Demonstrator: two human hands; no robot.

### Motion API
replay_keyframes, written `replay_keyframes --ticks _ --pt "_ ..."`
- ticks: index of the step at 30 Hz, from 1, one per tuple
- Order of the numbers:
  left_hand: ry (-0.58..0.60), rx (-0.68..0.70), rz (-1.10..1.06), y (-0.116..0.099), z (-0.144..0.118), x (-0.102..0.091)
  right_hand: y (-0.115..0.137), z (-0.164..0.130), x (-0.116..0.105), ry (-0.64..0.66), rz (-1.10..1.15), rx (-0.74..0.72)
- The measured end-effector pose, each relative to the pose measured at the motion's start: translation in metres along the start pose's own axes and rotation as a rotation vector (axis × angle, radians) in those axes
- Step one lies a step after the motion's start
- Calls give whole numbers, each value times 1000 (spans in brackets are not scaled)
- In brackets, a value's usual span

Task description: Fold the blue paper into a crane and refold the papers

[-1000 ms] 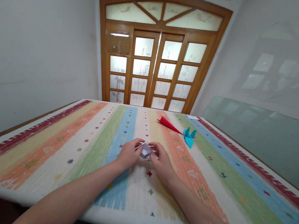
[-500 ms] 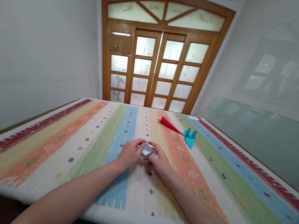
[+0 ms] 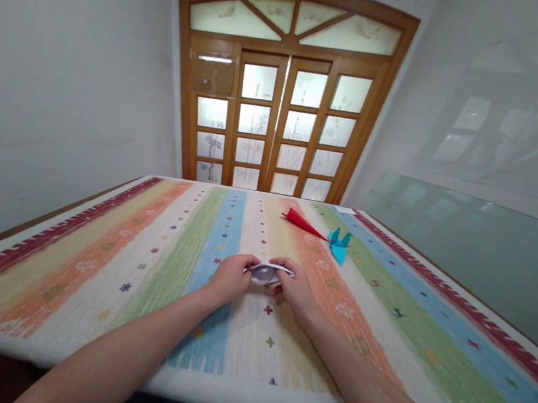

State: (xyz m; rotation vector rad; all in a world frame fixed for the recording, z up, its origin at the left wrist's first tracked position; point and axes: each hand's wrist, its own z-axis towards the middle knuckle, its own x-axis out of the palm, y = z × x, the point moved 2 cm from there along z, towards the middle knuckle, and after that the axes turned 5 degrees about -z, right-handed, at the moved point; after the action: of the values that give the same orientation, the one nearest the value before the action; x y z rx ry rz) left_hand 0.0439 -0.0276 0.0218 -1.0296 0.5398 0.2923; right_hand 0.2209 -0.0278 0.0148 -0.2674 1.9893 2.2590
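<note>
A small pale lilac piece of folded paper is held just above the striped tablecloth, near the middle of the table. My left hand pinches its left end and my right hand pinches its right end, fingertips curled under it. The paper lies nearly flat, edge-on to the camera, so its folds are hard to read.
A red folded paper shape and a turquoise paper crane lie farther back on the right. Wooden glazed doors stand behind the table. A glass panel leans along the right wall. The table's near edge is close to my body.
The paper has been turned from a tilted, open face to lying nearly flat between my hands. Both hands stayed at the same spot on the cloth.
</note>
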Motion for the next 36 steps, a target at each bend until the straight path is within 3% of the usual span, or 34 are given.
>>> replay_keyframes --ticks 11,20,25,29,33,36 --pt "148 195 -122 -21 -3 -3 -6 4 -3 73 469 188" --pt "156 292 -166 -27 -6 -7 -8 8 -7 203 680 333" --pt "102 192 -188 -23 -6 -10 0 6 -8 260 764 351" --pt "68 11 -381 -14 -2 -9 6 2 -10 310 768 307" --pt "39 -146 -560 -9 2 -11 10 -3 -11 346 640 169" --pt "13 -197 -619 -9 4 -14 9 -3 -11 282 464 74"
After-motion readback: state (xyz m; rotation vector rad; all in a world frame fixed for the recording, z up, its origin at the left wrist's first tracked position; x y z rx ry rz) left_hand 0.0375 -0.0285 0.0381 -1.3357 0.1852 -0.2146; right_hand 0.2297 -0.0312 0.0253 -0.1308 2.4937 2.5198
